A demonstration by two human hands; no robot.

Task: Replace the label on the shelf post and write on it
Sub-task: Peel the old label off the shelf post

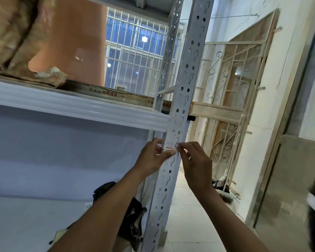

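From the head view, the job is at the label [170, 144] itself: a small white sticker with a red line across it. It sits on the front of the grey slotted post [187, 79], just below where the white shelf [80, 106] joins it.

The left hand [153, 157] is wrapped round the post. Its fingers are curled at the label's left edge and its thumb lies across the metal just under the label. The right hand [195, 164] pinches the label's right edge between fingertips and thumb.

I'd say this is the sticker step, either peeling one off or pressing one on, and I can't tell which from here. The marks above the red line are too faint to read.

The next move calls for a steady post and a slow pull or a flat rub along the strip. No pen shows in either hand, so writing comes later.
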